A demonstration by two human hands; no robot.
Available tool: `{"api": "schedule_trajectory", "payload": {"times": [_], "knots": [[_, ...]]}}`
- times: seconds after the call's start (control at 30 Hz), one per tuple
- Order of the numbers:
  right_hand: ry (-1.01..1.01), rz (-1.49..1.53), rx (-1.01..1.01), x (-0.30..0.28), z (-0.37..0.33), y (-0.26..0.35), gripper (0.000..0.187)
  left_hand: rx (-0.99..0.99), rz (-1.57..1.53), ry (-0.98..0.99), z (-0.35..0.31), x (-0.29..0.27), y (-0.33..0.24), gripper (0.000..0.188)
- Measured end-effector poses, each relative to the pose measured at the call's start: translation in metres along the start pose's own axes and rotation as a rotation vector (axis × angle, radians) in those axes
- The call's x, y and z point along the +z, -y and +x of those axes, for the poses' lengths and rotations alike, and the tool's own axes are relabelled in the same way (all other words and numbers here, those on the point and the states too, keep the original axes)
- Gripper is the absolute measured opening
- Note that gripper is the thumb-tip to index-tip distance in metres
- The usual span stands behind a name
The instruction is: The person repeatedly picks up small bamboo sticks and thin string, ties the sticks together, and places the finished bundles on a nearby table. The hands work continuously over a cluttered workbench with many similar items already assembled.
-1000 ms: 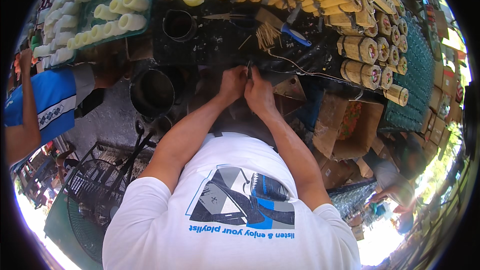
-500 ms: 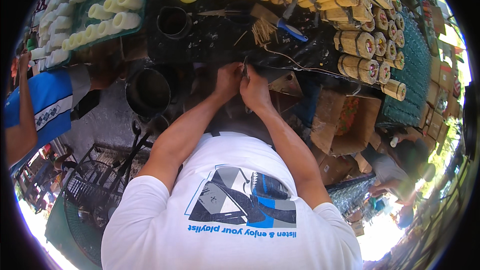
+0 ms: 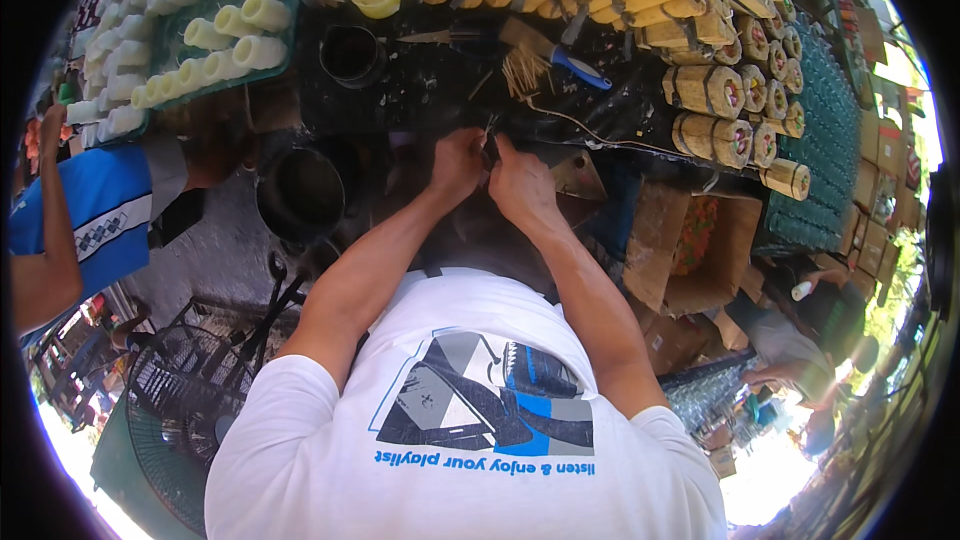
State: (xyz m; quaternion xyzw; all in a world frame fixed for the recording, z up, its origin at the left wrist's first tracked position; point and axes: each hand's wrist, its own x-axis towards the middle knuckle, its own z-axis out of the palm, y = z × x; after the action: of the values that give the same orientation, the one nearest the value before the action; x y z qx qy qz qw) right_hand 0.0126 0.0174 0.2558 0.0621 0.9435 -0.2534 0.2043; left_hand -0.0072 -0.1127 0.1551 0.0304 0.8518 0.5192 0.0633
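My left hand (image 3: 459, 166) and my right hand (image 3: 522, 186) are close together at the near edge of a dark work table (image 3: 440, 90). The left hand's fingers are pinched together. On the right hand the index finger points forward along the work while the other fingers curl in. A thin dark piece with a small bright tip (image 3: 490, 123) shows between the fingertips; its kind is too small to make out. Beyond the hands lie a blue-handled brush (image 3: 582, 69), a bunch of straw-like sticks (image 3: 524, 72) and a pointed blade (image 3: 425, 37).
Bundled tan cylinders (image 3: 705, 90) are stacked at far right, and white cylinders (image 3: 230, 65) stand at far left. A dark pot (image 3: 350, 70), a yellow cup (image 3: 376, 5), a larger pot (image 3: 338, 202), an open cardboard box (image 3: 655, 250) and a fan (image 3: 185, 410) surround me. A co-worker's blue shirt (image 3: 115, 195) is at left.
My right hand has shifted slightly right and its index finger has straightened. The dark metal tool seen along that hand earlier is now mostly hidden. My left hand has barely moved.
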Motion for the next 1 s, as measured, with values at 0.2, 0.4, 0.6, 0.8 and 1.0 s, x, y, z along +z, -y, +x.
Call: {"api": "schedule_trajectory", "payload": {"times": [0.2, 0.4, 0.6, 0.8, 1.0], "knots": [[-0.107, 0.281, 0.053, -0.035, -0.005, -0.011, 0.045, 0.116, 0.279, -0.006, 0.025, -0.027, -0.036, 0.010], [-0.126, 0.503, 0.158, -0.032, -0.005, -0.026, 0.042, 0.167, 0.608, -0.039, 0.067, -0.008, -0.020, 0.009], [-0.008, 0.679, 0.343, -0.024, -0.010, -0.024, 0.043, 0.267, 0.763, -0.071, 0.075, -0.006, -0.025, 0.009], [0.048, 0.869, 0.420, -0.011, -0.005, -0.040, 0.050, 0.370, 0.551, -0.248, 0.092, -0.104, -0.094, 0.010], [0.074, 0.864, 0.368, -0.012, 0.002, -0.023, 0.050, 0.180, 0.796, -0.523, 0.193, -0.230, -0.082, 0.007]]}}
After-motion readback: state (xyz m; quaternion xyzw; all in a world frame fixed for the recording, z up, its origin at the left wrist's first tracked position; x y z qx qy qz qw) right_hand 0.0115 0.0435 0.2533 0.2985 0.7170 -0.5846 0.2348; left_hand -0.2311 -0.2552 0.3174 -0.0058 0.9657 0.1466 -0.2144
